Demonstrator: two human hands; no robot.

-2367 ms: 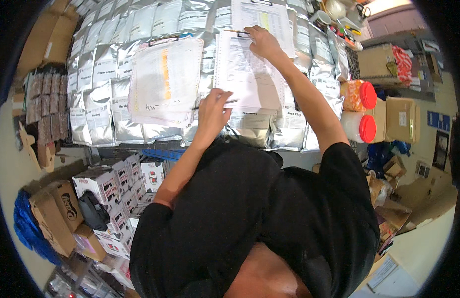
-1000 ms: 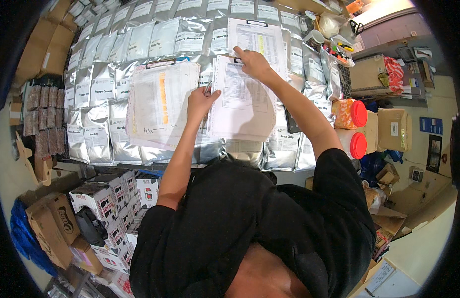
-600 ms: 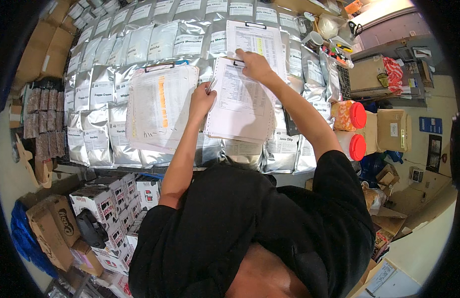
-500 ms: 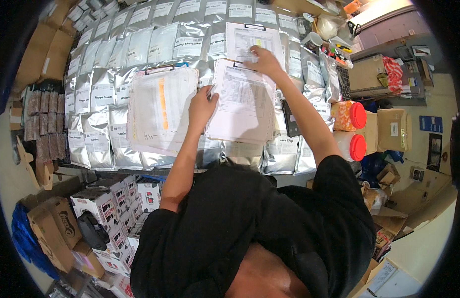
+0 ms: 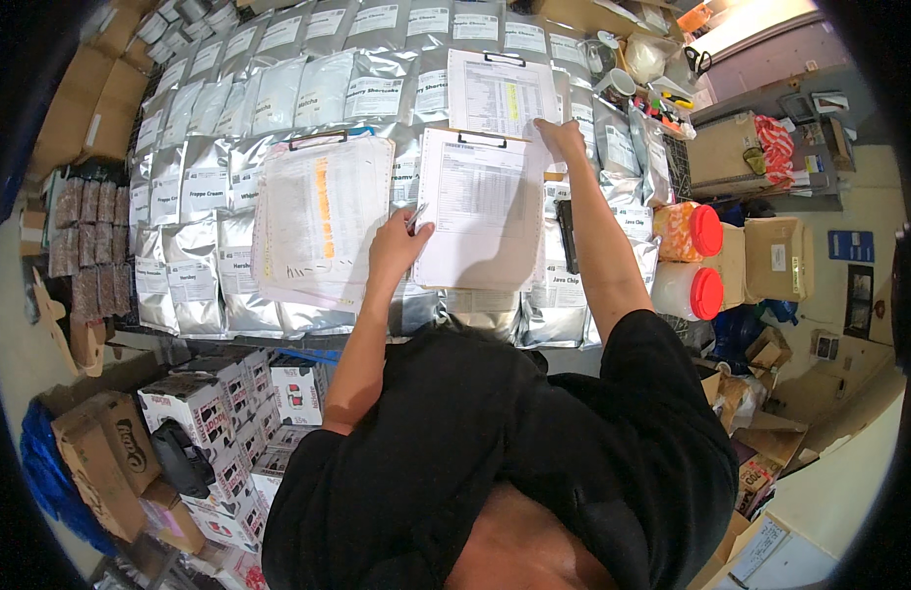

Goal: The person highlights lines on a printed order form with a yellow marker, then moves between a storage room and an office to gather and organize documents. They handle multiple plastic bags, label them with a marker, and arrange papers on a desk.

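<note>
Three clipboards lie on rows of silver foil pouches (image 5: 195, 285) that cover the work surface. The left hand (image 5: 396, 246) rests on the left edge of the middle clipboard (image 5: 480, 211), fingers curled around what looks like a pen (image 5: 416, 214) — the view is too small to be sure of it. The right hand (image 5: 561, 138) reaches further up, its fingers bent down onto the top right corner of the same clipboard's printed sheet, just where it meets the lower edge of the upper clipboard (image 5: 503, 93), whose sheet carries a yellow highlighted band. Just left of the left hand lies the third clipboard (image 5: 323, 221), holding a thicker stack of paper with an orange stripe down the page. A dark narrow object (image 5: 567, 236) sits on the pouches between the middle clipboard and the right forearm.

To the right of the pouches stand two clear jars with red lids (image 5: 706, 231), one above the other, beside a cardboard box (image 5: 778, 258). Below the pouches on the left — near the left elbow — are stacked white printed cartons (image 5: 185, 403) and brown boxes (image 5: 91, 447). The person's dark shirt (image 5: 495, 452) fills the lower middle of the head view.
</note>
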